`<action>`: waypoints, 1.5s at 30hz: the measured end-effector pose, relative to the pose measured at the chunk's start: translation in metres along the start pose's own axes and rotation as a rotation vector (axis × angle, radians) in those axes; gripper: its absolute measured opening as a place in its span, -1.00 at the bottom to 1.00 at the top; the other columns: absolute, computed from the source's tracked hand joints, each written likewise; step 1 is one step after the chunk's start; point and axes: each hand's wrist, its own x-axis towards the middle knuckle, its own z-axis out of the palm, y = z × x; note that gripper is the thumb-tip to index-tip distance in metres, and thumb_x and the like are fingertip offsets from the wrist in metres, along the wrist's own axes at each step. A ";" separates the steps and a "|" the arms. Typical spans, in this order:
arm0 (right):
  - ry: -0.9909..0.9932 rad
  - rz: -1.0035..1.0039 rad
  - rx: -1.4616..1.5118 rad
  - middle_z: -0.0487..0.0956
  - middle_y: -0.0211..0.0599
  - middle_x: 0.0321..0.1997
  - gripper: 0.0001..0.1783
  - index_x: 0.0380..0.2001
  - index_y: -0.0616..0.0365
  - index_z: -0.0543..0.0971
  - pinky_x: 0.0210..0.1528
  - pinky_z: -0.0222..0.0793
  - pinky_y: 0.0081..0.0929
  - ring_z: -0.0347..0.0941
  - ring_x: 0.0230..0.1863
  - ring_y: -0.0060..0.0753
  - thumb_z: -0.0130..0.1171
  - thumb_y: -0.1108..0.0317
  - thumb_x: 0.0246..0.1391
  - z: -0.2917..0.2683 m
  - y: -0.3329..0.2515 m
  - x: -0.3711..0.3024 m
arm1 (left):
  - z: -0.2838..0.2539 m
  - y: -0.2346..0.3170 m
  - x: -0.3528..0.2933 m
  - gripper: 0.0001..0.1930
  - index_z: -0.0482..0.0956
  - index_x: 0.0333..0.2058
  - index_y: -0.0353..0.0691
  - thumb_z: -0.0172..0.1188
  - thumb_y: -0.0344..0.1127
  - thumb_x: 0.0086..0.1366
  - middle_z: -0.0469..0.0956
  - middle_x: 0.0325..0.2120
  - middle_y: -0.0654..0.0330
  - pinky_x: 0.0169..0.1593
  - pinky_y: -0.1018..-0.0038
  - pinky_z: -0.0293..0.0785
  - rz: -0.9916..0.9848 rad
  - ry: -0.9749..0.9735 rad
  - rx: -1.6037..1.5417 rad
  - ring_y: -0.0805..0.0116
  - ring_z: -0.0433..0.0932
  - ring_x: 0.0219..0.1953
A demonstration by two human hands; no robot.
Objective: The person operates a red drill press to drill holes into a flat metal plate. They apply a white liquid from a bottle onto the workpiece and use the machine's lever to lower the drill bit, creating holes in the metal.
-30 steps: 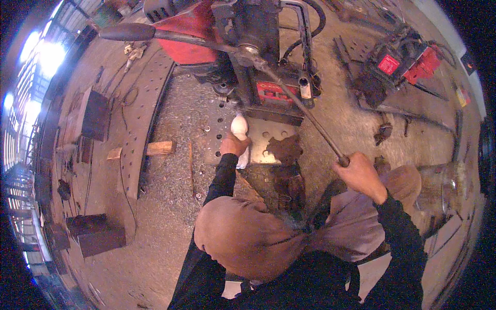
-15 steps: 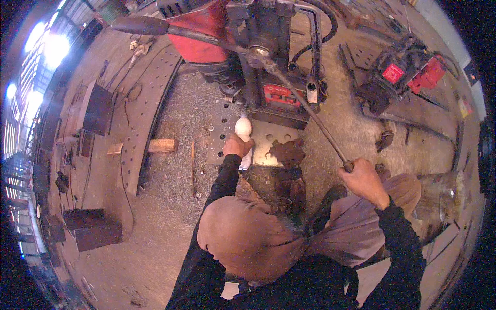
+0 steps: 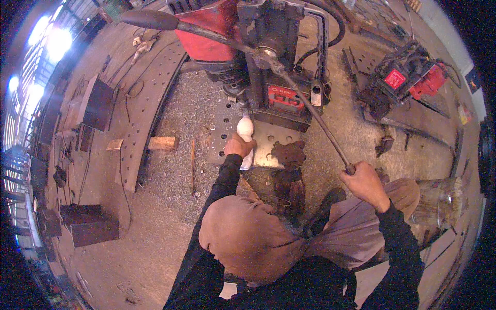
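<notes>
My left hand is wrapped round a white squeeze bottle. The bottle's narrow end points at the foot of a red and black magnetic drill, close to its cutter. Under the bottle lies a steel plate with a row of round holes, and the drill's base stands on it. To the right, my right hand is closed round the end of a long feed handle lever. That lever runs from the drill's hub; another arm with a dark grip sticks out to the upper left.
Metal chips cover the floor left of the plate. Dark gloves or rags lie on the plate's right end. A second red and black drill stands at right. A long perforated steel plate and wooden blocks lie at left.
The view has shifted slightly, so the drill appears a little farther right. Both hands keep their grips, and the lever's angle looks almost the same.
</notes>
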 end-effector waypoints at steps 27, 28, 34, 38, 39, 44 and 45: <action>0.134 0.061 -0.094 0.56 0.25 -0.49 -0.50 -0.55 0.47 0.53 -0.27 0.42 -0.05 0.56 -0.34 0.18 0.28 0.09 -0.04 0.046 0.019 0.020 | -0.011 0.006 -0.005 -0.20 0.41 -0.03 -0.37 0.34 0.19 -0.07 0.59 -0.17 -0.17 0.00 0.12 0.50 -0.055 -0.011 -0.028 -0.11 0.59 -0.09; 0.183 0.047 -0.079 0.55 0.26 -0.50 -0.49 -0.56 0.47 0.52 -0.26 0.42 -0.05 0.56 -0.34 0.18 0.28 0.08 -0.04 0.052 0.018 0.020 | -0.009 0.007 -0.007 -0.20 0.41 -0.03 -0.37 0.34 0.19 -0.07 0.59 -0.18 -0.17 0.00 0.13 0.51 -0.054 -0.007 -0.019 -0.11 0.59 -0.10; 0.037 0.133 0.105 0.57 0.28 -0.44 -0.49 -0.44 0.45 0.55 -0.21 0.42 -0.07 0.56 -0.30 0.16 0.27 0.06 -0.02 0.047 -0.020 0.017 | -0.003 0.001 -0.005 -0.23 0.42 -0.06 -0.37 0.34 0.16 -0.08 0.60 -0.22 -0.19 -0.05 0.12 0.52 -0.059 0.019 -0.048 -0.13 0.60 -0.14; 0.027 0.153 0.090 0.60 0.20 -0.36 -0.52 -0.32 0.39 0.57 -0.19 0.43 -0.10 0.56 -0.29 0.13 0.23 0.07 0.00 0.101 -0.002 0.042 | -0.002 -0.001 -0.008 -0.22 0.43 -0.06 -0.37 0.37 0.16 -0.10 0.61 -0.23 -0.18 -0.04 0.12 0.52 -0.031 0.007 -0.119 -0.13 0.60 -0.13; 0.027 0.135 0.139 0.61 0.18 -0.36 -0.53 -0.30 0.38 0.57 -0.19 0.43 -0.11 0.56 -0.30 0.12 0.23 0.07 0.01 0.121 -0.004 0.048 | 0.000 -0.002 -0.009 -0.22 0.43 -0.06 -0.37 0.37 0.16 -0.10 0.61 -0.23 -0.18 -0.04 0.12 0.51 -0.044 -0.002 -0.101 -0.12 0.60 -0.13; -0.074 0.062 0.454 0.63 0.09 -0.34 -0.53 -0.28 0.36 0.59 -0.11 0.44 -0.16 0.59 -0.21 0.07 0.23 0.08 0.00 0.211 -0.060 0.097 | 0.007 -0.006 -0.002 -0.21 0.43 -0.05 -0.37 0.38 0.17 -0.10 0.60 -0.21 -0.18 -0.01 0.12 0.50 -0.038 0.048 -0.081 -0.11 0.59 -0.12; -0.114 0.013 0.482 0.64 0.08 -0.30 -0.52 -0.25 0.35 0.58 -0.08 0.45 -0.17 0.59 -0.17 0.07 0.23 0.07 0.00 0.220 -0.073 0.104 | 0.005 -0.003 -0.003 -0.20 0.42 -0.04 -0.37 0.38 0.17 -0.10 0.60 -0.21 -0.18 -0.01 0.12 0.50 -0.034 0.032 -0.079 -0.11 0.59 -0.12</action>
